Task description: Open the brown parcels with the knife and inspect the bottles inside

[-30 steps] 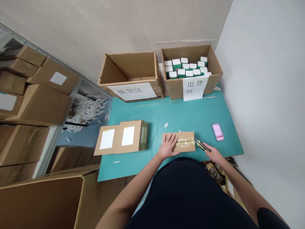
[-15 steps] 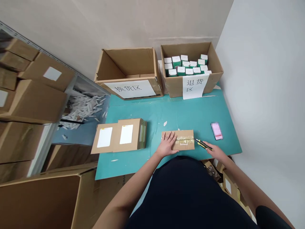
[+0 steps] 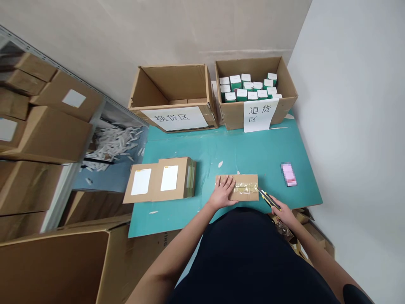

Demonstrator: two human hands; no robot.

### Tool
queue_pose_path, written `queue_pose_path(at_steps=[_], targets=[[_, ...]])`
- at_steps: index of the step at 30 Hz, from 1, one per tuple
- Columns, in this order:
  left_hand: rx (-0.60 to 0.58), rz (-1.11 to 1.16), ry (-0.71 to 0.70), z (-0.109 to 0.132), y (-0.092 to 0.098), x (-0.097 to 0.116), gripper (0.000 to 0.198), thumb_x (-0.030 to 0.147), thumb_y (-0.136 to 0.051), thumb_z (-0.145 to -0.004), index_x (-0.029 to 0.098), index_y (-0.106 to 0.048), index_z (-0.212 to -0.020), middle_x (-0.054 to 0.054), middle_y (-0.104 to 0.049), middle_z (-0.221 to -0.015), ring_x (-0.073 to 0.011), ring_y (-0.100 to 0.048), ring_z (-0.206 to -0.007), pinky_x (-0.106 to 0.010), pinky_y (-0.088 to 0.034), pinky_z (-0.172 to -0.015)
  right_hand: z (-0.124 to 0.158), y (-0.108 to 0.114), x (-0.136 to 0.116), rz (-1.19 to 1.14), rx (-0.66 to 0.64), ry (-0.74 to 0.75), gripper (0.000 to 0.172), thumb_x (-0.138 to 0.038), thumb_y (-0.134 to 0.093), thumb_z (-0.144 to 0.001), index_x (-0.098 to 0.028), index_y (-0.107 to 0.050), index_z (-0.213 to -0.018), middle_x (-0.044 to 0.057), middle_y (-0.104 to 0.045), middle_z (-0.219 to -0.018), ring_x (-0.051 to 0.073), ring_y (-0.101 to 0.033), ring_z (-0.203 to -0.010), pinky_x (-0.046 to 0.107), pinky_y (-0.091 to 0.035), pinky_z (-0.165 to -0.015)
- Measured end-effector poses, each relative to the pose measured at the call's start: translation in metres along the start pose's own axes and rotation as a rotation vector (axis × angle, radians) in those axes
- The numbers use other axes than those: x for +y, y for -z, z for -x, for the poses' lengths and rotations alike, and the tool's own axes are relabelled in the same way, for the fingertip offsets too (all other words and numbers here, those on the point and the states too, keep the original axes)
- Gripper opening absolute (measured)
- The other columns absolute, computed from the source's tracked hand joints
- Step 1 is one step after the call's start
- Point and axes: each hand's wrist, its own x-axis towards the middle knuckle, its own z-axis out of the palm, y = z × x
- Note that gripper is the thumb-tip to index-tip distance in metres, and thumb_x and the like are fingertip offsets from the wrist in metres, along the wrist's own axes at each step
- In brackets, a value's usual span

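A small taped cardboard parcel (image 3: 245,188) lies on the teal table (image 3: 253,152) near its front edge. My left hand (image 3: 223,192) rests flat on the parcel's left half, fingers spread. My right hand (image 3: 283,211) is closed round a yellow and black utility knife (image 3: 270,199). The knife's tip touches the parcel's right end by the clear tape.
Two flat parcels with white labels (image 3: 161,181) lie to the left. At the back stand an open box with a paper sign (image 3: 174,95) and a box of green and white cartons (image 3: 255,90). A pink phone (image 3: 288,174) lies right. Stacked boxes (image 3: 41,126) fill the left.
My right hand with the knife has drawn back slightly toward me and tilted, with the tip now at the parcel's right end. The left hand has stayed on the parcel.
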Motion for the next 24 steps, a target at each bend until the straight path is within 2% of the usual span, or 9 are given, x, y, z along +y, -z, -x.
queue_pose_path(at_steps=[14,19,24], targets=[[0.073,0.084,-0.025,0.0,-0.007,-0.004,0.101,0.072,-0.066,-0.076,0.017,-0.039,-0.156,-0.019,-0.037,-0.162,-0.0422,-0.025,-0.152,-0.064,0.002,-0.123,0.007,0.005,0.025,-0.053,0.048,0.011,0.073,-0.049,-0.06,-0.083,-0.025,-0.049,-0.151,-0.004,-0.06,-0.066,0.01,-0.044,-0.039,0.022,-0.035,-0.037],[0.064,0.095,0.012,-0.002,-0.005,-0.002,0.101,0.073,-0.065,-0.078,0.015,-0.037,-0.156,-0.02,-0.034,-0.163,-0.0415,-0.024,-0.153,-0.063,0.005,-0.123,0.002,0.0,0.023,-0.114,0.101,0.017,0.077,-0.05,-0.062,-0.081,-0.023,-0.048,-0.151,-0.002,-0.063,-0.069,0.01,-0.045,-0.039,0.022,-0.037,-0.036],[0.074,0.111,0.021,-0.003,-0.006,-0.001,0.1,0.074,-0.064,-0.078,0.017,-0.039,-0.156,-0.02,-0.036,-0.162,-0.0412,-0.024,-0.153,-0.063,0.006,-0.123,0.002,-0.002,0.02,-0.131,0.081,0.01,0.081,-0.052,-0.064,-0.078,-0.022,-0.048,-0.151,-0.003,-0.062,-0.067,0.01,-0.046,-0.039,0.023,-0.037,-0.035]])
